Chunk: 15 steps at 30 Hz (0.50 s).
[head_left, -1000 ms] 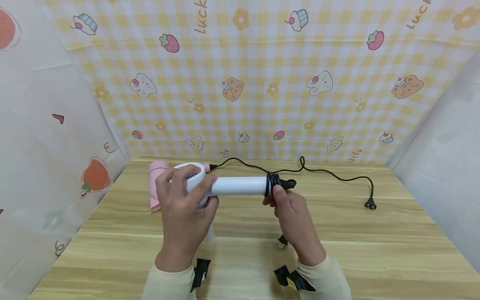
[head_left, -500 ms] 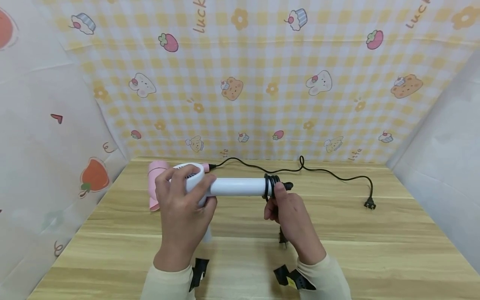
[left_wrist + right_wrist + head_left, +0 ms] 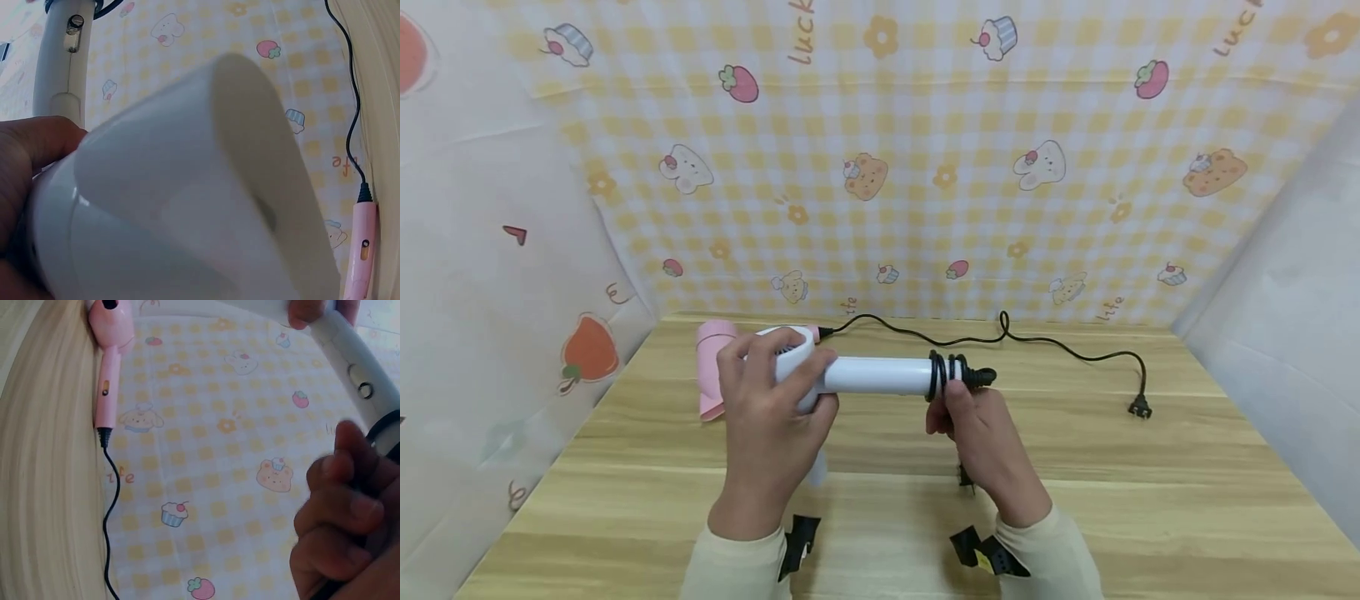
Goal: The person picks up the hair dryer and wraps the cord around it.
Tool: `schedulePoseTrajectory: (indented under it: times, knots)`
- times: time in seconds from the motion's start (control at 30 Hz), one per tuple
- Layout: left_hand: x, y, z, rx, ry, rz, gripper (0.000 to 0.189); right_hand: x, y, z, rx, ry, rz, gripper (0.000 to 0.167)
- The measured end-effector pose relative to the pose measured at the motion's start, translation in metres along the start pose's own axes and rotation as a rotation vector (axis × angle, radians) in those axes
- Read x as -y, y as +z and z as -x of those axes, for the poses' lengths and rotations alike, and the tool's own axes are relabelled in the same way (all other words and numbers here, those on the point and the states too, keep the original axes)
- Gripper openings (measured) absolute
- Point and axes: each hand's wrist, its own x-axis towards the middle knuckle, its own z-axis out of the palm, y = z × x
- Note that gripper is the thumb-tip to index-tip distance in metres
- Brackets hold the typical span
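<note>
In the head view, my left hand (image 3: 775,417) grips a white hair dryer (image 3: 880,375) by its barrel, with the handle pointing right. Its wide nozzle (image 3: 187,175) fills much of the left wrist view. Several turns of black cord (image 3: 938,377) wrap the handle's end. My right hand (image 3: 985,433) pinches the cord beneath those turns, thumb against the handle and fingers curled. Below this hand hangs the cord's plug (image 3: 966,477), partly hidden by the wrist. A slide switch (image 3: 360,384) shows on the handle in the right wrist view.
A pink hair dryer (image 3: 713,358) lies at the table's back left, partly behind my left hand. Its black cord (image 3: 917,335) runs along the back edge to a plug (image 3: 1140,407) on the right. Behind the wooden table (image 3: 1112,517) hangs a checked cloth (image 3: 917,167).
My right hand shifts slightly around the handle's end, and the cord turns there look more spread apart. The hanging plug has swung a little. My left hand stays nearly still with the white hair dryer.
</note>
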Motion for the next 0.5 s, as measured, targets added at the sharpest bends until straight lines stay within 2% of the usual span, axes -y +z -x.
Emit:
schedulePoseTrajectory:
  times: [0.13,0.23,0.5]
  knots:
    - [-0.0001,0.0007,0.0008,0.014,-0.021,0.019,0.035,-0.0031,-0.0021,0.001,0.038,-0.081,-0.096,0.081]
    - [0.0004,-0.0003,0.0007,0.012,-0.024,0.016,0.035,-0.0036,-0.0026,0.0005,0.064,-0.132,-0.112,0.08]
    - [-0.0009,-0.0007,-0.0004,-0.007,-0.022,0.009,0.034,-0.0037,-0.0024,-0.0006,0.114,-0.168,-0.128,0.075]
